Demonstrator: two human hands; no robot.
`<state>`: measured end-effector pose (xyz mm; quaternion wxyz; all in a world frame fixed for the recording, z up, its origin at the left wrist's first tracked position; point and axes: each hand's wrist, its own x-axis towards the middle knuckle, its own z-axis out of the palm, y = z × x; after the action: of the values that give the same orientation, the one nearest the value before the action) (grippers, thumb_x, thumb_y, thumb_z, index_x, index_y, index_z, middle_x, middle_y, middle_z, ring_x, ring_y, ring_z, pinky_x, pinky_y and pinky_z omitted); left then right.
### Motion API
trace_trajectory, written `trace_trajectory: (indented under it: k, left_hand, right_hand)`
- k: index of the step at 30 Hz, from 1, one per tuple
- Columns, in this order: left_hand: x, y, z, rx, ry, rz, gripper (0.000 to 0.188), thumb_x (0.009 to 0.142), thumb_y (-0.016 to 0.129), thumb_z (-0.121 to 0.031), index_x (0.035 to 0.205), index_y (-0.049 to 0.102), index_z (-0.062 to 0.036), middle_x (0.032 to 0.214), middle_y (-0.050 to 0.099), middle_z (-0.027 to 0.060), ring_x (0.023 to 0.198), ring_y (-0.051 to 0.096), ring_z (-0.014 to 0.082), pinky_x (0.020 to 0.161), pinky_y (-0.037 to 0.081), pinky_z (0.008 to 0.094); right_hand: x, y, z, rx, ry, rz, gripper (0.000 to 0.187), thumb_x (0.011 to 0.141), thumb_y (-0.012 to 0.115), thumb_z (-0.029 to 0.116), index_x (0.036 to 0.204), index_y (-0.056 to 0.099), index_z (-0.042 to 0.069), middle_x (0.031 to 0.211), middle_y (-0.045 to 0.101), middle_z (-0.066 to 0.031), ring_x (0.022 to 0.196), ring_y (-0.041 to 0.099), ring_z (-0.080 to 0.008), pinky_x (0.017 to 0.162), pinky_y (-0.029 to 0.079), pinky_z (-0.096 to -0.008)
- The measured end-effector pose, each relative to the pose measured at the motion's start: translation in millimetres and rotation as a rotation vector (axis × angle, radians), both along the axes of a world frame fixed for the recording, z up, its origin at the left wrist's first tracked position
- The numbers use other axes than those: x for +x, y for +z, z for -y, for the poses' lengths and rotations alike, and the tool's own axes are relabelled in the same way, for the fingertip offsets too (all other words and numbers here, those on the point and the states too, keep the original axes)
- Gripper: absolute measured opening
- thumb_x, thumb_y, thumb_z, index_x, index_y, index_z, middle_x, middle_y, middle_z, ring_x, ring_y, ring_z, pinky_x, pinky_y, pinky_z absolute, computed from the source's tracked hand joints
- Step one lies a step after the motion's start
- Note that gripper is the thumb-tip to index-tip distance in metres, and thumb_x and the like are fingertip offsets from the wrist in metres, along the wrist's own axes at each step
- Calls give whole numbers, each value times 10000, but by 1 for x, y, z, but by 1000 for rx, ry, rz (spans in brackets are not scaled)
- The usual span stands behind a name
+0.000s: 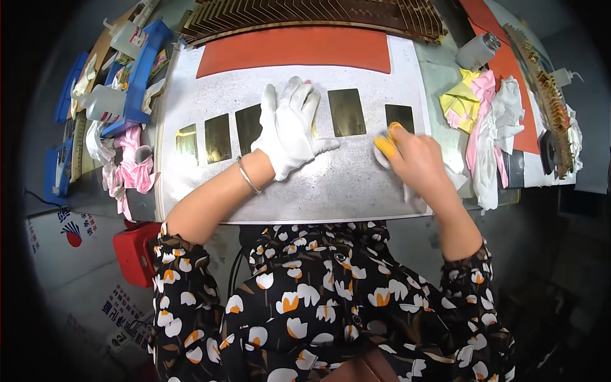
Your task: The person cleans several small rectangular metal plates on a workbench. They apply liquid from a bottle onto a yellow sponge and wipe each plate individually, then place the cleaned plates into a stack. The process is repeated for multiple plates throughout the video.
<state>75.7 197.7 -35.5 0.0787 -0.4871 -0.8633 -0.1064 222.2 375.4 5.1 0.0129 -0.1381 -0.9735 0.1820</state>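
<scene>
My left hand (288,124), in a white glove, lies flat with its fingers stretched over the white work surface (299,197). It partly covers a dark, shiny rectangular plate (247,122); a sliver of another shows beside its fingers. To its left lie a dark plate (217,138) and a brighter, reflecting plate (187,144). Between my hands is another dark plate (347,113). My right hand (414,156), with yellow finger covers, is closed on a white cloth (454,177), slightly blurred. Just beyond it lies a dark plate (400,116), partly hidden by the fingers.
An orange-red mat (296,52) and a slotted brown rack (312,14) lie along the far side. At left, a blue holder (143,83) carries white bottles (105,103). Crumpled yellow, pink and white cloths (487,118) and a grey bottle (477,51) are at right.
</scene>
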Motion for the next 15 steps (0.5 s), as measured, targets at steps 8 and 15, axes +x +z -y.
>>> trace_trajectory:
  k: [8,15]
  left_hand:
    - [-7,2,-11,-20,-11,-3,841,629,662,-571,1200,490,22,1303,432,189,1283,316,339,1011,189,580]
    - [-9,1,-14,-56,11,28,842,644,645,-581,1221,476,9,1321,414,174,1295,296,333,1011,190,582]
  right_hand:
    - [-101,-19,4,57,42,-9,208,822,520,218,841,620,37,708,635,-175,681,617,-345,644,482,-439]
    - [-115,-35,10,43,31,-2,170,749,579,173,747,636,13,744,641,-192,695,634,-347,626,498,-428]
